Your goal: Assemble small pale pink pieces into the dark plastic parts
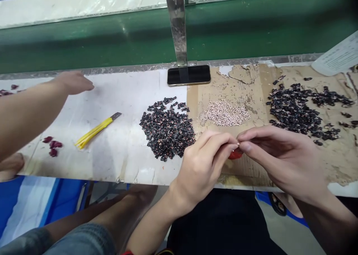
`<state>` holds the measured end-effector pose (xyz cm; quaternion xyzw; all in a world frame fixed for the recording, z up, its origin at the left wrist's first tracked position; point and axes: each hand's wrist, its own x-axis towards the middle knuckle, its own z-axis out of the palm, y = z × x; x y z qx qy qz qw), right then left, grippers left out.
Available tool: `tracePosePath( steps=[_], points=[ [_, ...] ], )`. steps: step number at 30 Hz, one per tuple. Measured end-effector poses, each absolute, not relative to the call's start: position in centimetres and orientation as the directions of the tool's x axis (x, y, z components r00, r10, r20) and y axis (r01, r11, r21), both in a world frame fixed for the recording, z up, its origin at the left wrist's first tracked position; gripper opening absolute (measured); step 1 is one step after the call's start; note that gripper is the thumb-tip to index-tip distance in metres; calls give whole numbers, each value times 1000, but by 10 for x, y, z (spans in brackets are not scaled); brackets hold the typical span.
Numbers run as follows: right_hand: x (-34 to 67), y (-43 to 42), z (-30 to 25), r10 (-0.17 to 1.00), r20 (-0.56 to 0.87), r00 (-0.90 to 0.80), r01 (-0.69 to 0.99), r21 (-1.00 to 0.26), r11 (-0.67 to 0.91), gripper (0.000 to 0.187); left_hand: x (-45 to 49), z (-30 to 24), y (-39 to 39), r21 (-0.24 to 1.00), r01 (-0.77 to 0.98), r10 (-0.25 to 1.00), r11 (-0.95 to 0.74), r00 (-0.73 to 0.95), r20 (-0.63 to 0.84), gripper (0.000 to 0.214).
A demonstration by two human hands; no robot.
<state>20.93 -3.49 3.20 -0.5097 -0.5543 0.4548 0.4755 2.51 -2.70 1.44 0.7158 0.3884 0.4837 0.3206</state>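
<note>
My left hand [203,165] and my right hand [285,158] meet over the front of the board, thumbs and forefingers pinched together. Between the fingertips is something tiny and pale, too small to name. Just below them a red thing [235,154] shows, mostly covered by my fingers. Behind my hands lies a pile of small pinkish pieces [227,113] on cardboard. Left of it is a heap of small black pieces [167,130] with pinkish bits. A second spread of black pieces [296,109] lies beyond my right hand.
A phone [188,75] lies at the base of a metal post [179,27]. A yellow-handled cutter [97,130] and dark red pieces [53,147] are on the left. Another person's arm [33,109] reaches across there. A translucent container [337,55] stands back right, before a green belt [84,42].
</note>
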Motion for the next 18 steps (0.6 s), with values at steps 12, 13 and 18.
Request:
tracePosePath(
  steps=[12,13,18],
  points=[
    [204,-49,31,995,94,-38,204,-974,99,7,31,10,-40,826,251,864,-504,133,486,8],
    [204,-50,31,995,93,-42,207,-973,100,8,31,10,-41,825,256,864,-504,127,488,9],
    [203,-56,29,991,123,-54,264,-955,133,8,33,9,-46,850,231,881,-474,114,460,9]
  ],
)
